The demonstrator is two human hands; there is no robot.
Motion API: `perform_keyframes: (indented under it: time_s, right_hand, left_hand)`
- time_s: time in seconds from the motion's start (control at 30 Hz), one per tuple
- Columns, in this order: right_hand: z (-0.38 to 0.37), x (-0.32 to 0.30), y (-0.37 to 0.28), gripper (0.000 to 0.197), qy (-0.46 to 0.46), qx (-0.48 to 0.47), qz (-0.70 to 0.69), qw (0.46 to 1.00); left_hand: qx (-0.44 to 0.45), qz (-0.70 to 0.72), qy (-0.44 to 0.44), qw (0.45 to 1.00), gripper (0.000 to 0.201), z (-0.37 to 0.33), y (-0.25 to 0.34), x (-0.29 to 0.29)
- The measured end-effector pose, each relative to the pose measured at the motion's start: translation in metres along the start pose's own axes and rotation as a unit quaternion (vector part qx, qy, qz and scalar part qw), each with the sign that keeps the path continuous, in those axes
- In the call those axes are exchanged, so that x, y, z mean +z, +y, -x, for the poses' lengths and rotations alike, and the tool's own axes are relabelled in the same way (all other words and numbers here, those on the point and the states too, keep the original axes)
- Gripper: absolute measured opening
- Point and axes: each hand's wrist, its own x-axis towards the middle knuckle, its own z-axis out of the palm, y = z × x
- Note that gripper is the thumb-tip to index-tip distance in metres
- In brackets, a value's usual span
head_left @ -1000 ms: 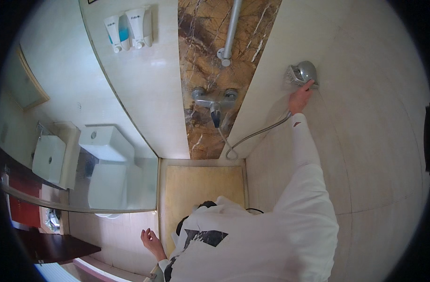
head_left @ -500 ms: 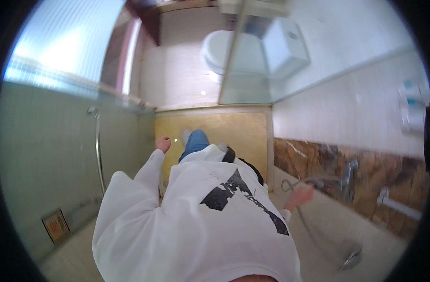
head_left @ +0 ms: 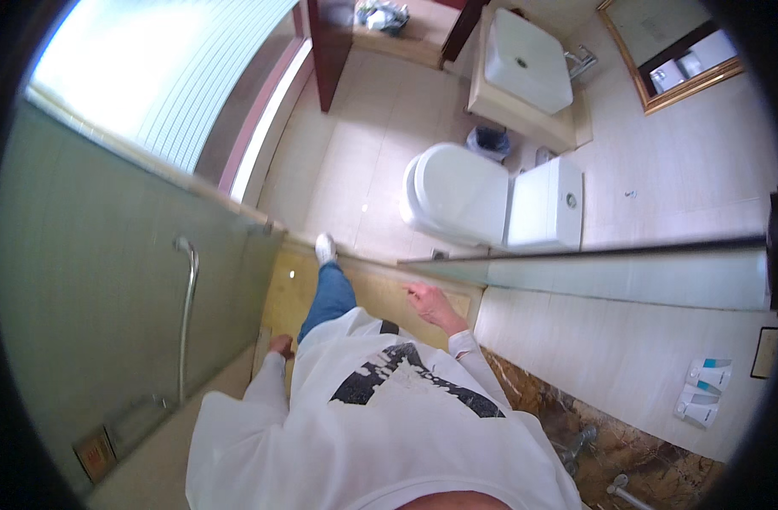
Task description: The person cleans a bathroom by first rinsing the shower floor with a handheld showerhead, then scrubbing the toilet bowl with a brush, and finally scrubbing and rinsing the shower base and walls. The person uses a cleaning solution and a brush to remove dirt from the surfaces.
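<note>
My right hand [head_left: 433, 308] is held out in front of my white shirt [head_left: 380, 433], over the yellow shower floor [head_left: 376, 285] and beside the glass panel. Its fingers are partly stretched out, and I see nothing in them. My left hand [head_left: 281, 345] hangs low at my left side, close to the greenish glass wall. It shows small, and its fingers cannot be made out. One white shoe [head_left: 325, 248] is at the raised sill between the shower floor and the pale tiles.
Beyond the sill stand a white toilet [head_left: 461, 191], a small bin [head_left: 488, 142] and a washbasin [head_left: 529, 61]. A glass panel [head_left: 576, 270] juts in from the right. A metal grab bar [head_left: 187, 323] runs along the left wall. Wall dispensers [head_left: 703, 393] hang at right.
I have moved forward, with a foot now at the sill; more of the toilet and the basin shows. My right hand has swung forward from beside the tap; my left has dropped back.
</note>
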Motion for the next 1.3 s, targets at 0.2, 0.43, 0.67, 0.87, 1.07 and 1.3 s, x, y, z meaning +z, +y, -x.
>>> perform_keyframes:
  time_s: [0.2, 0.43, 0.67, 0.87, 1.07, 1.3]
  right_hand:
    - [-0.129, -0.019, -0.005, 0.028, -0.005, 0.084, -0.021, 0.996]
    - [-0.224, -0.01, 0.061, 0.033, 0.189, 0.39, -0.362, 0.825]
    - [-0.328, 0.009, 0.175, 0.097, 0.381, 0.34, -0.859, 0.023]
    - [-0.394, 0.037, 0.214, 0.109, 0.551, 0.234, -0.785, -0.16]
    - [-0.412, 0.016, 0.189, 0.095, 0.613, 0.187, -0.726, -0.247]
    - [-0.287, -0.079, 0.128, 0.044, 0.708, 0.064, -0.699, 0.078]
  left_hand:
    - [-0.103, 0.393, 0.086, 0.91, 0.025, -0.105, 0.003, -0.162]
    - [0.001, 0.179, 0.103, 0.978, 0.013, -0.254, 0.04, -0.406]
    - [0.024, 0.492, 0.126, 0.861, 0.038, -0.281, 0.093, -0.538]
    - [-0.214, 0.27, 0.042, 0.938, 0.033, -0.297, 0.08, -0.555]
    - [-0.149, 0.389, 0.0, 0.909, 0.029, -0.371, 0.079, -0.607]
    - [-0.063, 0.265, -0.022, 0.962, 0.035, -0.493, 0.187, -0.669]
